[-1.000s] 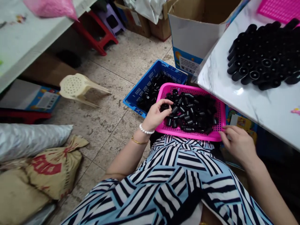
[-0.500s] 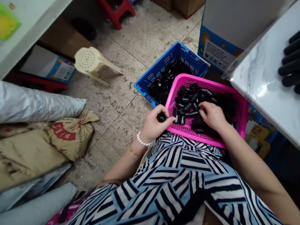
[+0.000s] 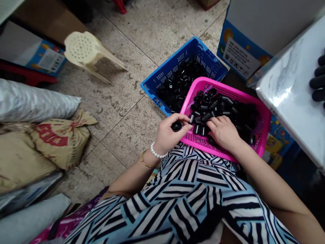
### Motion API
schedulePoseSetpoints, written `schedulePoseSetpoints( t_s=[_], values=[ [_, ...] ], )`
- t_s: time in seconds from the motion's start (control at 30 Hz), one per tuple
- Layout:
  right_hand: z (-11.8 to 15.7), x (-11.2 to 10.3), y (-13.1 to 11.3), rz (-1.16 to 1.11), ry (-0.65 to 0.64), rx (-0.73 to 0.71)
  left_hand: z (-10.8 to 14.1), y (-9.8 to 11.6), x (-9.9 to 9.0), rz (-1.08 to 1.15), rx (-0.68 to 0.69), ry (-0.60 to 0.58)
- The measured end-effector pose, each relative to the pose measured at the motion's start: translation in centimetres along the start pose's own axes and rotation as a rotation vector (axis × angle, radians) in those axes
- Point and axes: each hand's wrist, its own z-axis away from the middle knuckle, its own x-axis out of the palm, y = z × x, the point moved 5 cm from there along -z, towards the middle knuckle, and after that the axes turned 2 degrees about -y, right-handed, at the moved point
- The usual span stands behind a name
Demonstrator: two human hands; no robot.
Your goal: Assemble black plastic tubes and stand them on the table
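A pink plastic basket [image 3: 194, 88] rests at my lap, part filled with small glossy black cylindrical parts [image 3: 206, 117]. My left hand [image 3: 169, 130] is curled at the basket's left rim around a black round part [image 3: 176, 126] with a hollow-looking end. Its thumb and fingertips are close to a small black cylinder [image 3: 192, 118]. Over the heap in the basket, my right hand [image 3: 223, 131] has its fingers bent down and held together among the black parts. Its fingertips are partly hidden, so what they grip cannot be made out.
Behind the basket, a blue crate [image 3: 162, 76] on the floor holds more black parts. A cream stool [image 3: 82, 47] stands to the left, near tied sacks [image 3: 63, 142]. At right are a white table [image 3: 291, 88] with black pieces and a large carton [image 3: 243, 51].
My right hand has shifted left and slightly nearer me within the basket. My left hand keeps the round part, its fingers reaching a little further over the rim. The view has also tilted.
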Motion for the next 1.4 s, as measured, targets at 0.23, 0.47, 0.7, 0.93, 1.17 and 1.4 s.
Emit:
schedulePoseSetpoints(
  t_s=[0.23,0.47,0.7,0.93,1.17,1.4],
  values=[
    [1.4,0.3,2.5,-0.085,-0.057,0.041,0.1,0.1,0.1,0.005,0.011,-0.035],
    [4.1,-0.6,2.2,-0.95,0.49,0.353,-0.1,0.7,2.2,0.089,-0.044,-0.116],
    [-0.4,-4.5,-0.9,-0.994,0.619,0.106,-0.8,1.0,4.3,0.161,-0.083,-0.117],
    [-6.4,-4.0,5.3,-0.316,0.484,0.051,0.2,1.8,5.1,-0.077,0.249,-0.377],
    [0.9,0.8,4.7,-0.14,0.213,-0.019,-0.1,0.5,4.3,-0.077,0.134,-0.408],
    [-1.3,-2.0,5.4,-0.107,0.119,0.16,-0.1,0.4,5.4,-0.061,0.122,-0.435]
  ],
)
